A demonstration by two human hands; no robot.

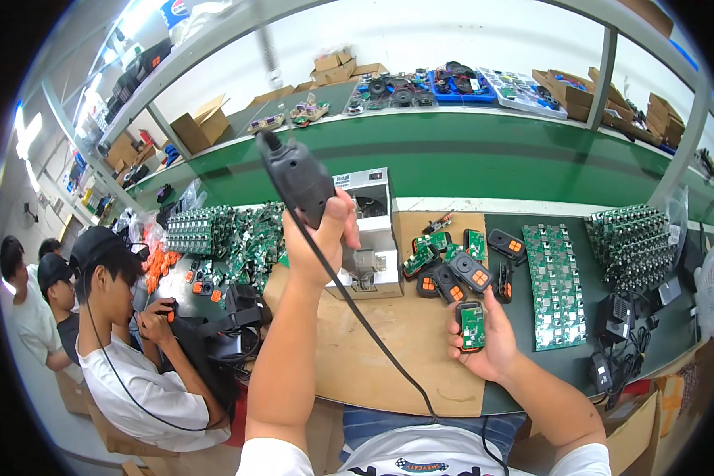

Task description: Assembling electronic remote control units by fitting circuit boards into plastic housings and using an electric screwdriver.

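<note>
Left hand (319, 238) lifts the electric screwdriver (295, 178), fingers wrapped round it. Right hand (484, 343) fingers pinch an open remote (471, 325); finished remotes (462, 276) at 12 o'clock, green boards (554, 285) at 2 look left.

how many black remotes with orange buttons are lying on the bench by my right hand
4. One remote lies farthest back, beside the green panel. Two, and, sit in the pile's middle, and one on its left. More may be hidden under the loose boards.
</note>
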